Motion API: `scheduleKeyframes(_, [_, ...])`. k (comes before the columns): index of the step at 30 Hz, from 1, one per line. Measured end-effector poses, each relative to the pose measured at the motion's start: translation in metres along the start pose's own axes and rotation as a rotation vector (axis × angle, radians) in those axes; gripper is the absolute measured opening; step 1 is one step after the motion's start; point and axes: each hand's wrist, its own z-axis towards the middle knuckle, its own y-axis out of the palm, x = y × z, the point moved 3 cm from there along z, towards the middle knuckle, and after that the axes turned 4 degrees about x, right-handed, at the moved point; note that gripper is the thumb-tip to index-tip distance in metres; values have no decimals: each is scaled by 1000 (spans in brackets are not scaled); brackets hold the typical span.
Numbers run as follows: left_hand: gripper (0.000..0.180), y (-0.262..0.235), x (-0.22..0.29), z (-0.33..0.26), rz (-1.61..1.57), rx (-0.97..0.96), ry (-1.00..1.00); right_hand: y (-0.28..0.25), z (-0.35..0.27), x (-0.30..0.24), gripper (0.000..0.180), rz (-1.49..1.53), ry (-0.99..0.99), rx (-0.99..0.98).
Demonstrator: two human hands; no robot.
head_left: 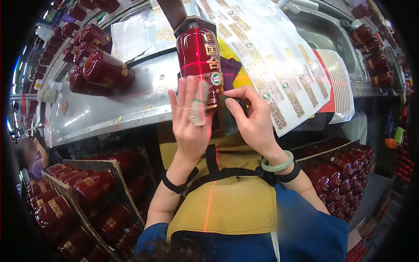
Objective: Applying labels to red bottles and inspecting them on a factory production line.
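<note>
A dark red glass bottle point(192, 52) with gold characters and a small green-and-white round mark lies in a dark metal holder point(202, 20), its neck away from me. Thin red light lines cross on the glass. My left hand point(190, 120) is laid over the bottle's near left part, fingers stretched; a whitish wrap point(197, 112) covers one finger. Just right of the bottle's base, my right hand point(255, 118) has thumb and forefinger curled together beside a dark rounded piece point(239, 105). Whether they pinch anything small cannot be made out.
Sheets of gold stickers point(279, 65) spread across the right of the metal bench point(144, 105). Several red bottles point(107, 70) lie at its left. A sink point(329, 35) is at the far right. Crates of bottles point(83, 201) stand low on both sides. A person point(39, 159) is at far left.
</note>
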Motion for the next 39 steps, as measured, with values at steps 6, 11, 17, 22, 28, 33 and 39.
scheduleKeyframes(6, [62,-3,-10,-2,-179,-30,-117,-3,-1,0,13,-6,67,-3])
scheduleKeyframes(11, [61,-5,3,-2,-28,-2,4,-1,-2,2,14,4,80,-12])
scheduleKeyframes(17, [56,0,-1,6,-66,17,99,-3,-3,4,14,38,87,19])
scheduleKeyframes(22, [62,-1,4,-4,0,0,-5,-2,-3,4,15,1,68,4])
scheduleKeyframes(28, [59,0,-3,0,-83,24,54,-13,3,7,16,-121,188,-13])
scheduleKeyframes(33, [49,-7,-18,-17,-103,-52,-140,-19,4,-4,16,-211,94,53])
scheduleKeyframes(39, [49,-6,-32,-27,-174,-121,-271,-9,5,-8,15,-158,158,34])
